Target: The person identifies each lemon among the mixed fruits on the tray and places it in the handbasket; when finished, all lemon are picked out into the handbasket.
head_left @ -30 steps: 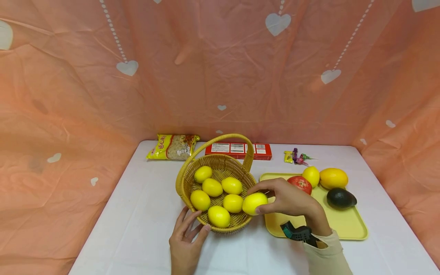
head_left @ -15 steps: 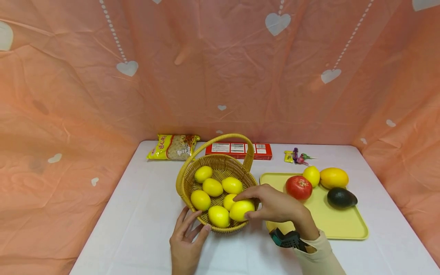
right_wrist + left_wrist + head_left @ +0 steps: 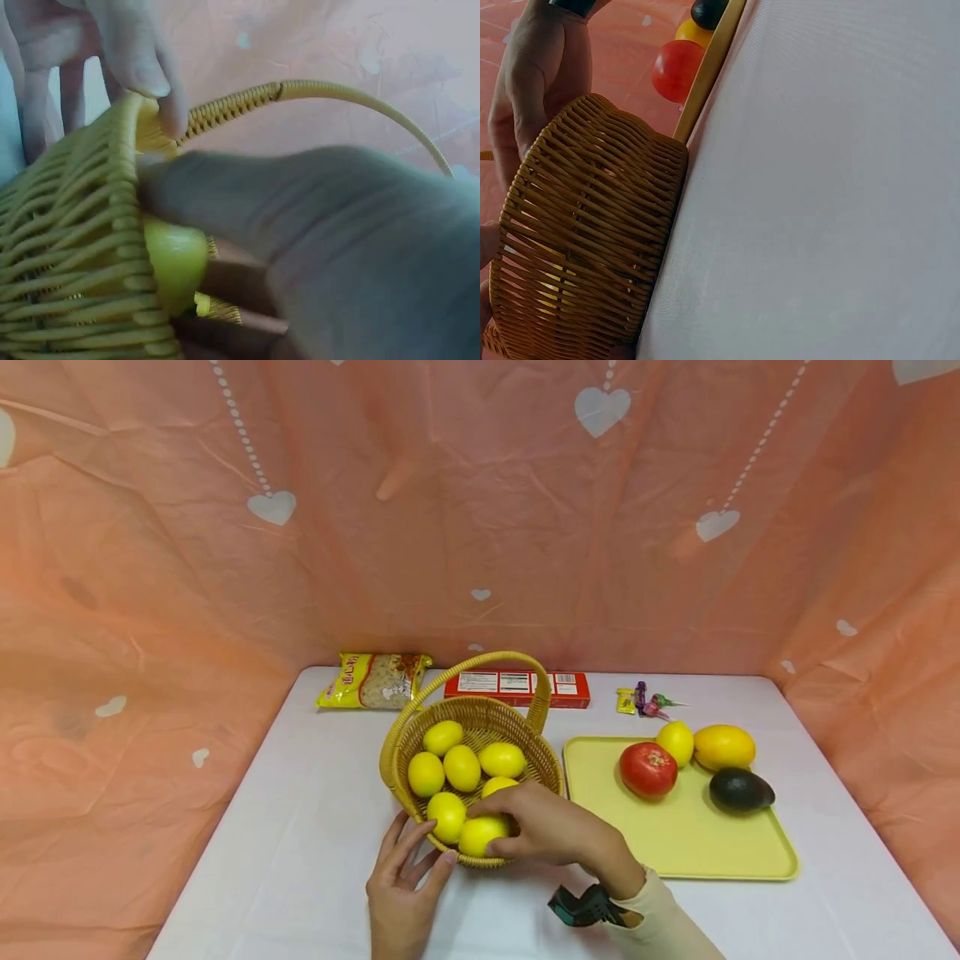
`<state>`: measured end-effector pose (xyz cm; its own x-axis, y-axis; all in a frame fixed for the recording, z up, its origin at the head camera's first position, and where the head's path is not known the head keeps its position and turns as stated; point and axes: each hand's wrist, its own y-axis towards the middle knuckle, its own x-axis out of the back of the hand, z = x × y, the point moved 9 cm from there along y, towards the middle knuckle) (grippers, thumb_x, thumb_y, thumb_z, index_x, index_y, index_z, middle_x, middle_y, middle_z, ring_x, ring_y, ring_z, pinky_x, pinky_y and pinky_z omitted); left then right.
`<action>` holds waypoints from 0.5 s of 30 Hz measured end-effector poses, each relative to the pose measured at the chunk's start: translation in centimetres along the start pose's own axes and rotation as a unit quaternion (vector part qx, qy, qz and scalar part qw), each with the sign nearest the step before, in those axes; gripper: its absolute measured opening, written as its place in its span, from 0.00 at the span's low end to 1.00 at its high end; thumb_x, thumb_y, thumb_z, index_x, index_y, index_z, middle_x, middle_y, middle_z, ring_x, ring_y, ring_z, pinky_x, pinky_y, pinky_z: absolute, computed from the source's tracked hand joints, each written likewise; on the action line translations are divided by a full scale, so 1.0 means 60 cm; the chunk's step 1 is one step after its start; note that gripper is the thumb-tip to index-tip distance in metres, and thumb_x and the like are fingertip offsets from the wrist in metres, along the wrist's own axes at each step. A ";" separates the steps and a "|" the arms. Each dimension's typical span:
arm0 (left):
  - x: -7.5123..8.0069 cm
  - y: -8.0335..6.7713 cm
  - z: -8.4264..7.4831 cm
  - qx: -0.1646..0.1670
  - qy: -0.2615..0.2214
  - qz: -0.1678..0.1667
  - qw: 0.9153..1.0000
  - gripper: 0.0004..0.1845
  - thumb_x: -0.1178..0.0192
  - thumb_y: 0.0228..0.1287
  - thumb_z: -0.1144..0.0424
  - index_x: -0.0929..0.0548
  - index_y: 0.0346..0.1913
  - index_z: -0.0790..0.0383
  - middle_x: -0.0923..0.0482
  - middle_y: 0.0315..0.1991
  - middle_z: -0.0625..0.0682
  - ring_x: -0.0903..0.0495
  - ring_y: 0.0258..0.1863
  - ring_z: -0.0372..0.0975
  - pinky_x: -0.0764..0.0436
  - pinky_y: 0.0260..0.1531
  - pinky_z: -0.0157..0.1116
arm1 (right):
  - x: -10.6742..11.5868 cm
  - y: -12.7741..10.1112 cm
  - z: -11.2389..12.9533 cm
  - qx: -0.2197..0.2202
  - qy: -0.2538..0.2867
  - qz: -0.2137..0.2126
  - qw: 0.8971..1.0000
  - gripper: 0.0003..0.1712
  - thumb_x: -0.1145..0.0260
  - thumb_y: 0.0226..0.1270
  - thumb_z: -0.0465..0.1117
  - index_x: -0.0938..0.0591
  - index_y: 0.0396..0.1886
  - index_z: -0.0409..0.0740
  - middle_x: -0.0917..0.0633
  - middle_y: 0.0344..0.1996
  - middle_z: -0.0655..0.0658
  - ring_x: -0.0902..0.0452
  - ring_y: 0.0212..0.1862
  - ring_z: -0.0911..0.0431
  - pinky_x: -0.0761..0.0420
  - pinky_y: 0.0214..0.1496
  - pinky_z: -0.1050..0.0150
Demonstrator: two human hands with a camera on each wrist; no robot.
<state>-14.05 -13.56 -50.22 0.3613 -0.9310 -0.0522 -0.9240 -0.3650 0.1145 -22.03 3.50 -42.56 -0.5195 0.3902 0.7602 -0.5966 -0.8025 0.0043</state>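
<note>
Six glossy lemons (image 3: 462,767) (woven basket (image 3: 395,760))

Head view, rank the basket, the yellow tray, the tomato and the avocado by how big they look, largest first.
1. yellow tray
2. basket, close behind the tray in spread
3. avocado and tomato: look nearly alike, not ranked

Woven wicker basket (image 3: 397,760), glossy lemons (image 3: 462,767), smooth plastic tray (image 3: 690,843)

yellow lemon (image 3: 480,835), inside wicker basket (image 3: 400,752)
</note>
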 end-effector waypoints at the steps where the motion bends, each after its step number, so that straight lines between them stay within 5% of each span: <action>1: 0.001 0.001 0.000 0.002 0.001 0.000 1.000 0.22 0.24 0.66 0.75 0.11 0.63 0.65 0.38 0.82 0.66 0.18 0.66 0.30 0.09 0.57 0.34 | 0.002 0.002 0.004 0.006 0.000 -0.004 1.000 0.22 0.22 0.71 0.40 0.10 0.63 0.50 0.08 0.53 0.56 0.17 0.49 0.66 0.14 0.56 0.68; 7: 0.002 0.002 0.001 0.011 -0.002 -0.001 1.000 0.22 0.24 0.66 0.75 0.10 0.62 0.64 0.38 0.82 0.64 0.19 0.66 0.27 0.09 0.57 0.34 | 0.078 -0.039 -0.017 0.017 0.031 -0.091 0.995 0.22 0.21 0.74 0.45 0.11 0.65 0.51 0.09 0.61 0.51 0.13 0.62 0.55 0.12 0.70 0.55; 11: 0.000 0.001 0.000 0.009 -0.003 0.002 1.000 0.22 0.24 0.66 0.75 0.11 0.62 0.65 0.37 0.82 0.65 0.19 0.66 0.31 0.09 0.57 0.34 | 0.164 -0.106 -0.077 0.012 0.067 -0.174 0.982 0.22 0.21 0.71 0.38 0.10 0.63 0.49 0.08 0.59 0.49 0.11 0.60 0.56 0.11 0.67 0.61; 15: 0.001 0.001 -0.001 0.007 -0.002 0.001 1.000 0.22 0.24 0.66 0.75 0.11 0.62 0.65 0.37 0.82 0.64 0.18 0.67 0.34 0.09 0.57 0.34 | 0.237 -0.173 -0.158 -0.039 0.093 -0.213 0.972 0.20 0.23 0.72 0.33 0.10 0.62 0.41 0.08 0.57 0.51 0.13 0.59 0.67 0.12 0.61 0.72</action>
<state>-14.09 -13.62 -50.19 0.3581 -0.9320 -0.0563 -0.9266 -0.3622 0.1010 -29.02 21.66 -37.94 -0.3129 0.7601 0.5695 -0.8222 -0.5169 0.2382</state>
